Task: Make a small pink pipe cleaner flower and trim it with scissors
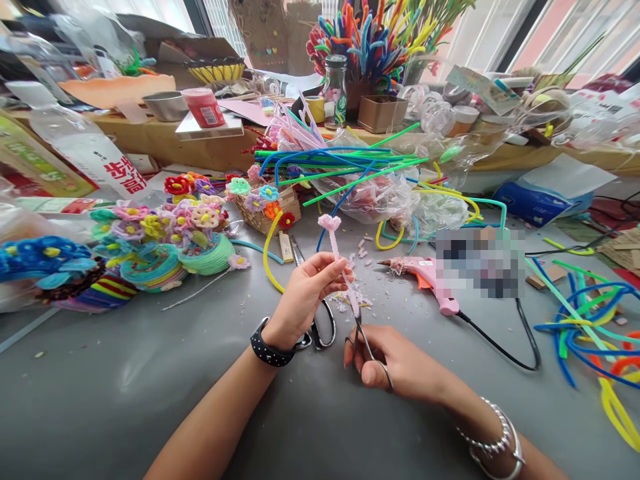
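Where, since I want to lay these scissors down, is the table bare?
The table is mostly bare near left, between the left forearm and flower pots, and near right, between the right forearm, black cord and tangled strands. It is crowded farther back: clippings, glue gun, heaped pipe cleaners.

Pink flower stem (335,245): fuzzy pile, matt, looks like chenille.
Small scissors (368,345): bare metal, smooth, with some shine.
Glue gun (425,272): smooth pink plastic; its nozzle (384,263) is of dull metal.
Table (150,387): smooth, with a soft gloss.
Water bottle (83,143): clear plastic, shiny.
Basket (291,200): woven, rather rough, straw-like.
Plastic bag (440,210): thin film, crinkled, glossy.
Beaded bracelet (506,427): silvery, polished, metal-looking.
Wrist strap (273,355): smooth, rubber-like.
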Tool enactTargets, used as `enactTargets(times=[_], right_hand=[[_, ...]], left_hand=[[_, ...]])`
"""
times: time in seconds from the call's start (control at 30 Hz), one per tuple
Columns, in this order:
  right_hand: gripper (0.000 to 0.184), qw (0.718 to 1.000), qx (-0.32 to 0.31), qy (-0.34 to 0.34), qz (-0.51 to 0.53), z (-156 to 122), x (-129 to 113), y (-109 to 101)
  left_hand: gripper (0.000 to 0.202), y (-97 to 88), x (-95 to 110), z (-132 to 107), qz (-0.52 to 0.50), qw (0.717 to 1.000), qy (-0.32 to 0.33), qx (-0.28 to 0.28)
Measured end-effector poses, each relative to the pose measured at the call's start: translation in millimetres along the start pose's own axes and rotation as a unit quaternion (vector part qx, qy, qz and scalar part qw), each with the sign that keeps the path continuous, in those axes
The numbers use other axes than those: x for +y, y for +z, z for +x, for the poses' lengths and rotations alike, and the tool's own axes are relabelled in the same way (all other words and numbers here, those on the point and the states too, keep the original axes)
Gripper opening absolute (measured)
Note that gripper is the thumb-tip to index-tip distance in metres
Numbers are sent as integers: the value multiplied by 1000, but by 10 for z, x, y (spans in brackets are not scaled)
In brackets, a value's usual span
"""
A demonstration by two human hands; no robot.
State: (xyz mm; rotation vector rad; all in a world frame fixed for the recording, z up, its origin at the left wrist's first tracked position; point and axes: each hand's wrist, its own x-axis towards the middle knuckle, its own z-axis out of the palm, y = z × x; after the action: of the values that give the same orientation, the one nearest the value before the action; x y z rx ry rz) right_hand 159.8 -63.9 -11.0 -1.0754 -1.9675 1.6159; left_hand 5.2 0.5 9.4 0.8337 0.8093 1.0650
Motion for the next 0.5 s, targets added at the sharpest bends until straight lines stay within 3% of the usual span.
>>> enactTargets(times=[0.5], right_hand=[[64, 999, 24, 31, -15, 20, -32, -2]], left_hand=[[10, 13, -24, 5, 13, 1000, 5, 6]])
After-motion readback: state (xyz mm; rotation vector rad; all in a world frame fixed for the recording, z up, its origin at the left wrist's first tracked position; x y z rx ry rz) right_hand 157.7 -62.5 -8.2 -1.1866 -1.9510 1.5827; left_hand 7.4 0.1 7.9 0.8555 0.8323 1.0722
